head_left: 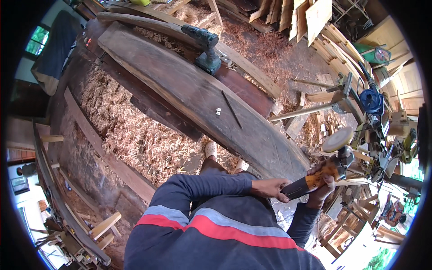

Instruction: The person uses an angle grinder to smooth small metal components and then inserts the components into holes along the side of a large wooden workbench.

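A yellow and black angle grinder (pixel 315 179) with a pale round disc (pixel 338 139) is held at the right, over the near end of the slab. My left hand (pixel 271 188) closes around its dark rear end. My right hand (pixel 322 185) wraps its yellow body close to the head. In front of me lies a long, thick dark wooden slab (pixel 180 90), running from far left to near right. A thin dark stick (pixel 231 109) and small white pieces (pixel 218 111) rest on it. Beside its far edge stands a dark teal cordless drill (pixel 208 51).
Wood shavings (pixel 130 121) cover the floor left of the slab. Planks (pixel 315 20) lean at the back right. A blue round-bodied machine (pixel 371 101) sits among scrap wood at the right. Along the left, a long curved board (pixel 67 198) rests on wooden supports.
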Action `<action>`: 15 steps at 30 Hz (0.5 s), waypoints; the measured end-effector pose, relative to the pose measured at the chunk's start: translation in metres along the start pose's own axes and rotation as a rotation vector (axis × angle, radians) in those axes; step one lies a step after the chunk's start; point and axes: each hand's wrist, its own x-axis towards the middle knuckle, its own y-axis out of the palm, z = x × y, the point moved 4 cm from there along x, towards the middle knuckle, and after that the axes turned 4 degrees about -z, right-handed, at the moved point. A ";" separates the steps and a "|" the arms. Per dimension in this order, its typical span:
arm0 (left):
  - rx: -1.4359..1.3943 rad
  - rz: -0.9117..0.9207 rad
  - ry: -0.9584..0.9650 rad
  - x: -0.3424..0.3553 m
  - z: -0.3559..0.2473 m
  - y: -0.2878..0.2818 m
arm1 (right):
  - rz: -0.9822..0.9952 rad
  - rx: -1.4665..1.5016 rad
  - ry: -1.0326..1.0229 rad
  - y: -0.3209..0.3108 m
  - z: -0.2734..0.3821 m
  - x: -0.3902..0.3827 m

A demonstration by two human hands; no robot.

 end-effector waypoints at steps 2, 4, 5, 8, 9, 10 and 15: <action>-0.160 -0.134 -0.006 -0.001 -0.005 -0.002 | -0.004 0.007 -0.040 -0.006 0.001 0.003; -0.208 -0.197 0.034 -0.006 -0.016 -0.001 | -0.117 0.091 -0.138 -0.017 0.005 0.001; -0.029 -0.311 -0.012 -0.013 -0.028 -0.003 | -0.077 0.157 -0.148 -0.020 0.006 0.000; 0.175 -0.516 0.131 -0.021 -0.032 -0.009 | -0.119 0.158 -0.205 -0.028 0.009 -0.011; 0.139 -0.463 0.071 -0.023 -0.037 -0.010 | -0.112 0.166 -0.212 -0.028 0.010 -0.016; 0.104 -0.410 0.011 -0.024 -0.040 -0.010 | -0.125 0.162 -0.219 -0.028 0.009 -0.020; -0.185 -0.143 -0.067 -0.025 -0.029 -0.004 | -0.197 0.230 -0.239 -0.028 0.002 -0.044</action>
